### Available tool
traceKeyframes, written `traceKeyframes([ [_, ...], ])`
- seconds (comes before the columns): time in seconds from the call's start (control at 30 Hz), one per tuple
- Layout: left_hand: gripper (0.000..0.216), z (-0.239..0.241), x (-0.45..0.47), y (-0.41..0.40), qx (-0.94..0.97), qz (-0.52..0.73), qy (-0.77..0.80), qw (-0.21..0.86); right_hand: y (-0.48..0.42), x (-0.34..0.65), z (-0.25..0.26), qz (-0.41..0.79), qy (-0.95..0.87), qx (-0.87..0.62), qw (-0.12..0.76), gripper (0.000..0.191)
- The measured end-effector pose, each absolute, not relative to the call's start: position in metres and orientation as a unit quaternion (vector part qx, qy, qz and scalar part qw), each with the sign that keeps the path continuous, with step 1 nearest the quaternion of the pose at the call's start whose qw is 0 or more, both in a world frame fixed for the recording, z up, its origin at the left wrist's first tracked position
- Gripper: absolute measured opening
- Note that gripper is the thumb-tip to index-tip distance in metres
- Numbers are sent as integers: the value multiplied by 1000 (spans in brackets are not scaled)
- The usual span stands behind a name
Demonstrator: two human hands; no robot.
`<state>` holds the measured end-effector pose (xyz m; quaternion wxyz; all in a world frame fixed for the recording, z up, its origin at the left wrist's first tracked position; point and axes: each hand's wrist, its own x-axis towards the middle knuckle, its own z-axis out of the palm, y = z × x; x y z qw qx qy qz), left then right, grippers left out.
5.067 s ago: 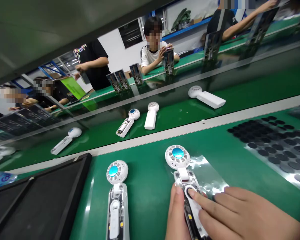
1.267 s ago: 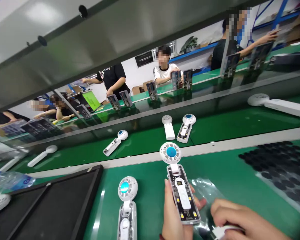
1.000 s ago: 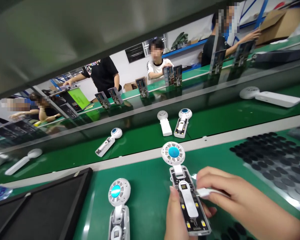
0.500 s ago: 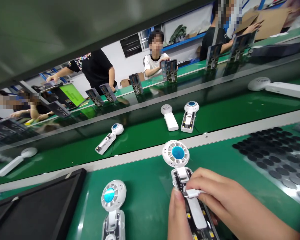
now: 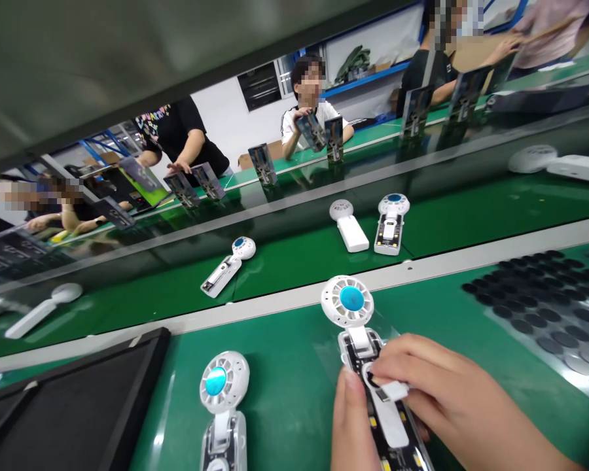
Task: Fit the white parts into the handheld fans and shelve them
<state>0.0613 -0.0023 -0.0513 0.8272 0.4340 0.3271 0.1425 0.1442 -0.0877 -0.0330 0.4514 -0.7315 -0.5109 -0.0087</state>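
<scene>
The open-backed white plastic handheld fan with a round slotted head and blue centre (image 5: 360, 340) lies on the green matte surface (image 5: 285, 366), its handle gripped from the left by the left hand (image 5: 351, 425), while the right hand's (image 5: 446, 399) fingers (image 5: 397, 366) are pinched narrow on a small flat white plastic piece (image 5: 390, 390) resting on the handle's exposed circuit board. A second open fan of the same kind (image 5: 220, 405) lies just to the left. Five more fans, glossy and white, lie apart on the green belt (image 5: 299, 261) beyond, and a sheet of round black pads (image 5: 540, 294) lies to the right.
</scene>
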Motion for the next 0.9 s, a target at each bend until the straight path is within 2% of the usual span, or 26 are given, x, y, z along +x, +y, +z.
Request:
traceKeyframes([
  [0.13, 88, -43, 62, -4, 334, 166, 352, 858, -92, 142, -34, -160, -555, -716, 391, 33],
  [0.2, 86, -43, 62, -5, 318, 174, 348, 864, -96, 141, -36, -215, -585, -704, 340, 30],
  [0.3, 78, -46, 61, -4, 355, 161, 335, 858, -103, 140, -42, -223, -614, -714, 253, 31],
  [0.37, 78, -49, 61, -2, 394, 146, 323, 848, -106, 141, -45, -203, -621, -725, 220, 40],
  [0.47, 76, -50, 60, 0, 432, 118, 292, 845, -114, 141, -49, -115, -600, -739, 286, 49],
  [0.57, 64, -51, 58, 2, 455, 127, 259, 842, -126, 141, -52, 70, -453, -779, 429, 41],
  [0.63, 55, -51, 56, 3, 488, 114, 239, 832, -134, 141, -53, 146, -350, -789, 483, 38],
  [0.7, 46, -52, 54, 5, 514, 87, 223, 824, -138, 141, -53, 170, -325, -780, 507, 30],
  [0.8, 40, -53, 52, 5, 502, 72, 205, 837, -134, 141, -50, 190, -364, -753, 515, 40],
  [0.9, 51, -54, 53, 5, 453, 74, 179, 870, -125, 141, -49, 191, -390, -730, 528, 37],
])
